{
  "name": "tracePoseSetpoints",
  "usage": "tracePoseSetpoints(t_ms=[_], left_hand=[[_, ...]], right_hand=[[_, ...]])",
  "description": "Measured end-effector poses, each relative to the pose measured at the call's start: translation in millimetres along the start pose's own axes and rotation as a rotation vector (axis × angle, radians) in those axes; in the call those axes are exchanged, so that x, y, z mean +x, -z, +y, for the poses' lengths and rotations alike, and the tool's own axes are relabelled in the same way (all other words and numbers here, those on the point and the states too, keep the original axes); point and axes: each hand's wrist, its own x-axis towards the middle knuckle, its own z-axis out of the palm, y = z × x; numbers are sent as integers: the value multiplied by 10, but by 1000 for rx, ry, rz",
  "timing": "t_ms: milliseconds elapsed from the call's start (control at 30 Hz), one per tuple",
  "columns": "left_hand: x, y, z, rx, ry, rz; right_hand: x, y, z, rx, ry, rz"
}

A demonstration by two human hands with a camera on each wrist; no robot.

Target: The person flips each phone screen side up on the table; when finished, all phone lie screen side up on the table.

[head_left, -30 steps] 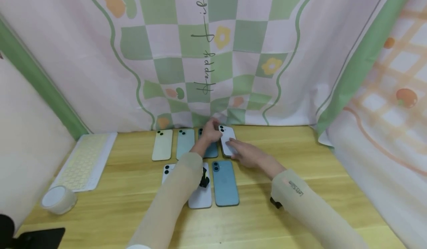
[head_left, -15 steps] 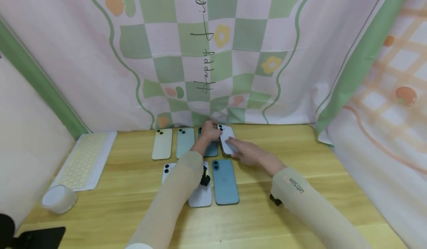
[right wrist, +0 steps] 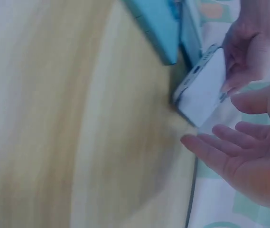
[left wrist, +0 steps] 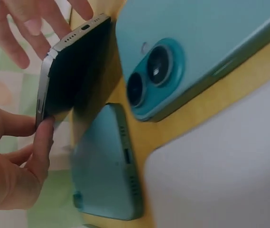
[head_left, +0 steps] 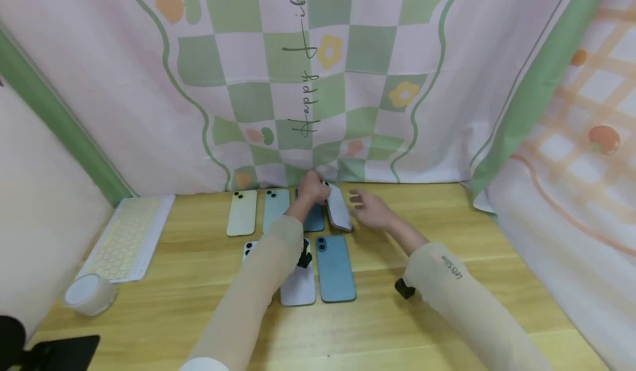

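Observation:
My left hand pinches the upper left edge of a white smartphone at the right end of the back row. The phone is tilted up off the table, its dark screen side visible in the left wrist view and its white back in the right wrist view. My right hand hangs just right of it, fingers spread and holding nothing. Left of the white phone lies a dark blue smartphone, partly hidden by my left hand. A blue smartphone with two lenses lies in front.
Pale yellow and light blue smartphones continue the back row. Two white ones, including one white smartphone, lie under my left forearm. A keyboard, a white jar and a black object stand left. A patterned curtain hangs behind.
My right hand has let go of the white smartphone and moved right. My left hand still holds that phone, which now tilts up and is turned a little more.

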Motion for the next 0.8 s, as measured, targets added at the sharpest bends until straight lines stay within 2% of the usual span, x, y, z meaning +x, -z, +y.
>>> tracePoseSetpoints(t_ms=[67, 167, 267, 433, 667, 733, 800], left_hand=[[-3, 21, 47, 73, -25, -4], [-7, 47, 119, 125, -39, -12], [-12, 58, 187, 144, -21, -4], [-19, 52, 307, 201, 7, -1], [-54, 48, 419, 262, 15, 29], [-61, 45, 414, 252, -1, 22], [-68, 45, 393, 199, -21, 7]], right_hand=[[-11, 24, -22, 85, -39, 4], [-30, 54, -51, 229, -96, -12], [-53, 82, -77, 370, -125, -37], [-64, 122, -86, 541, -145, -73], [-79, 136, -98, 656, -176, -109], [-73, 130, -98, 669, -185, -118], [-61, 125, -94, 672, -183, -124]])
